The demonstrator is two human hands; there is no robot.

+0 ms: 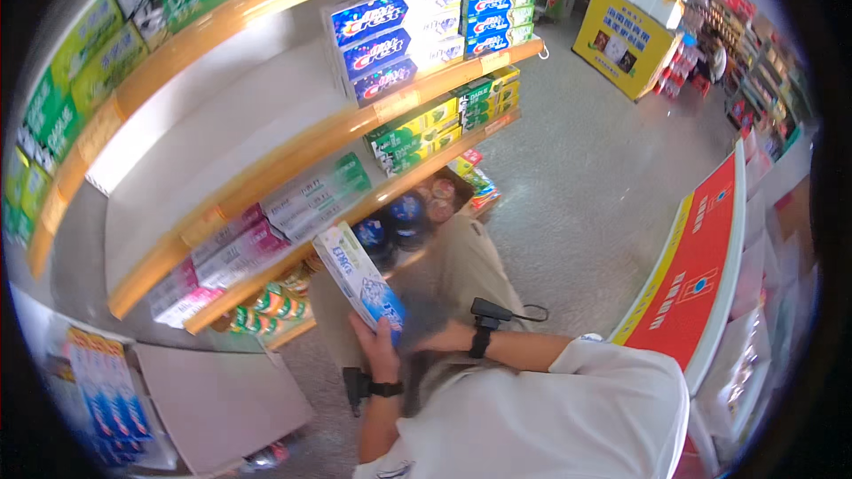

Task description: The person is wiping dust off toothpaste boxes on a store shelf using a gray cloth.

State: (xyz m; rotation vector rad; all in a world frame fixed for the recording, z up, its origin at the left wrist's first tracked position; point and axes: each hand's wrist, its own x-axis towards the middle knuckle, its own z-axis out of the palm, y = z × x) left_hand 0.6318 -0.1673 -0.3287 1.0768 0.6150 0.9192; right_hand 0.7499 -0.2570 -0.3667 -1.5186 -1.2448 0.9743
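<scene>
My left hand grips the lower end of a white and blue toothpaste box, which tilts up to the left in front of the shelves. My right hand is just right of the box's lower end, and its fingers are blurred. A dark grey blurred thing, perhaps a cloth, lies by those fingers; whether they hold it I cannot tell. Beyond the box, dark blue round packs stand on the low shelf. White and purple boxes lie left of it.
Crest boxes stand stacked on the middle shelf, with Darlie boxes below. An opened cardboard carton and blue and white packs are at the lower left. A red display edge curves along the right, and a yellow carton stands farther back.
</scene>
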